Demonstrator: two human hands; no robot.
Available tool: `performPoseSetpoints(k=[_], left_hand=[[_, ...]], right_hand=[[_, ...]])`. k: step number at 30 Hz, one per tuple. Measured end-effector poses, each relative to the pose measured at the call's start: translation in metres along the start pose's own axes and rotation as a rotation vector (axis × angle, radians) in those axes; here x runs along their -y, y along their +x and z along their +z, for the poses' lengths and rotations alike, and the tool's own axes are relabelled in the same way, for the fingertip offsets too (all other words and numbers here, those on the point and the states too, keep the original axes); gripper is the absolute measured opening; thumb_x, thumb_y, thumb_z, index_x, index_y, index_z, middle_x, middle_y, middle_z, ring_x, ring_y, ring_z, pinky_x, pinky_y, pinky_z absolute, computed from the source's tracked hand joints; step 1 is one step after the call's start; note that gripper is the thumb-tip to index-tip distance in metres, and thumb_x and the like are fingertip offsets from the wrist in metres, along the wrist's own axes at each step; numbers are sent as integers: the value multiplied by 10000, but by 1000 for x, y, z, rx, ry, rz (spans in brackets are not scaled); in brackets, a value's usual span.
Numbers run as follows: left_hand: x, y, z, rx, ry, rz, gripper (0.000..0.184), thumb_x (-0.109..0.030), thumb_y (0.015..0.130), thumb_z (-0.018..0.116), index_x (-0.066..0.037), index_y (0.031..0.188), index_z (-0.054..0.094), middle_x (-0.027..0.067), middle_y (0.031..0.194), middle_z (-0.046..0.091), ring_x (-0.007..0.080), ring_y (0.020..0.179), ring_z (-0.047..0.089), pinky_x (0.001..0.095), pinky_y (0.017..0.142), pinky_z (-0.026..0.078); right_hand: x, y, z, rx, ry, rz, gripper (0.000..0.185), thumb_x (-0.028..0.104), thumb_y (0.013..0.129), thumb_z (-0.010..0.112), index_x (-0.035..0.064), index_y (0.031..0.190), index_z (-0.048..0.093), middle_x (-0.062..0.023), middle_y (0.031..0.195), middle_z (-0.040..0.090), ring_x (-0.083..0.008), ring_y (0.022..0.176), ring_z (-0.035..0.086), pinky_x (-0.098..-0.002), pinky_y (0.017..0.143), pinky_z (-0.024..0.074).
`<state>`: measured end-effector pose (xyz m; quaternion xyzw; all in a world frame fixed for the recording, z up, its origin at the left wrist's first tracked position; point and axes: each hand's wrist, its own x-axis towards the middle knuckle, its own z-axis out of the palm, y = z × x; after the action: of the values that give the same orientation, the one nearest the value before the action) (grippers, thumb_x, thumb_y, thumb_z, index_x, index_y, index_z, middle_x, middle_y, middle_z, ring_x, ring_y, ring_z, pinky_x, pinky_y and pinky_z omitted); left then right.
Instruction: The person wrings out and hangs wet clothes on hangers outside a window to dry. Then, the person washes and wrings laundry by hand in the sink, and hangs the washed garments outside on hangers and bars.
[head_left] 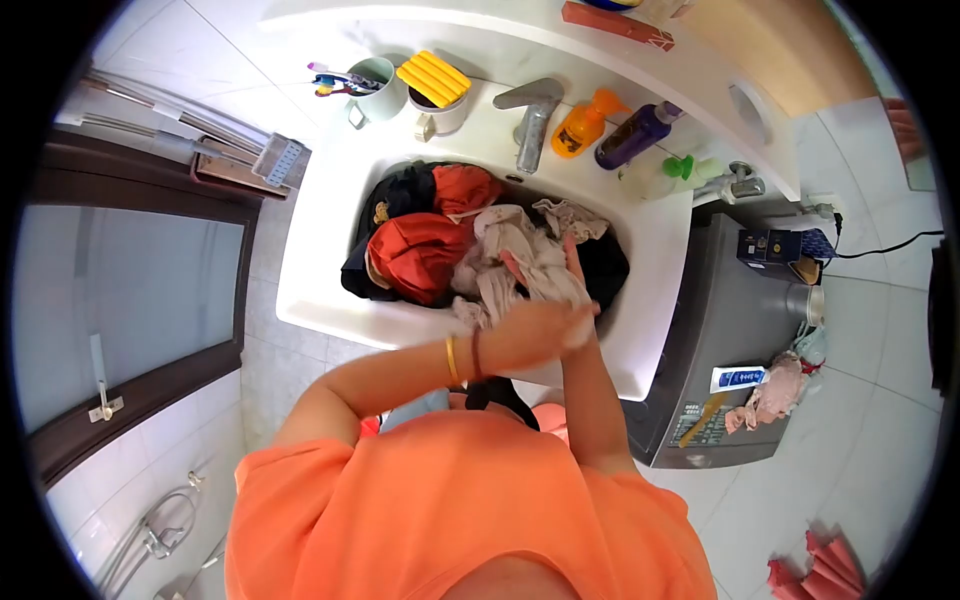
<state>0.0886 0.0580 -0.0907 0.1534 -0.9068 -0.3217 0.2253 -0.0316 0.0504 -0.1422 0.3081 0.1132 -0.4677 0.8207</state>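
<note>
My left hand [535,332], with a yellow bracelet [452,360] and a dark red band on its wrist, reaches across to my right wrist. It is blurred, and its fingers are smeared where they meet that wrist. Past it, my right hand [573,262] points toward the back of the sink, seen edge-on with fingers stretched out, beside a whitish cloth [515,255]. The white sink [300,285] is filled with laundry. Red cloth [415,255] and black cloth [408,192] lie at its left, more black cloth [605,272] at its right.
A faucet [535,120] stands behind the sink, flanked by a toothbrush cup [375,100], a mug [440,118] topped with a yellow item, an orange pump bottle [580,130] and a purple bottle [635,135]. To the right is a grey washing machine [715,320] bearing a blue-white tube [738,379].
</note>
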Motion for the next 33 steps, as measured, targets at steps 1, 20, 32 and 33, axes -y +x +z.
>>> performPoseSetpoints(k=[1,20,32,33], left_hand=[[-9,7,-5,59,51,-99,316,-165,752,530,-51,1046,514,104,721,584,263,609,587,409,547,456],[69,7,-60,-100,-556,-335,289,-179,750,633,-51,986,526,171,867,582,288,813,578,343,659,461],[131,12,-1,46,354,-644,340,-219,777,565,-110,1085,474,218,950,544,342,692,608,422,569,507],[142,7,8,52,337,-636,305,-206,783,544,-112,1064,476,206,965,532,339,694,609,420,565,504]], right_hand=[[3,3,10,100,27,88,537,372,832,525,8,1212,415,-158,1209,467,-281,1056,487,-375,873,420],[-19,-54,60,-100,-568,-1172,305,76,836,514,9,1131,471,-93,1068,542,-221,982,522,-353,875,416],[21,54,-28,-398,-670,-1240,528,42,750,598,6,1229,378,-106,1193,454,-237,1086,444,-331,938,337],[26,57,-33,-457,-682,-1218,527,44,753,600,20,1231,379,-107,1187,459,-240,1082,448,-340,935,342]])
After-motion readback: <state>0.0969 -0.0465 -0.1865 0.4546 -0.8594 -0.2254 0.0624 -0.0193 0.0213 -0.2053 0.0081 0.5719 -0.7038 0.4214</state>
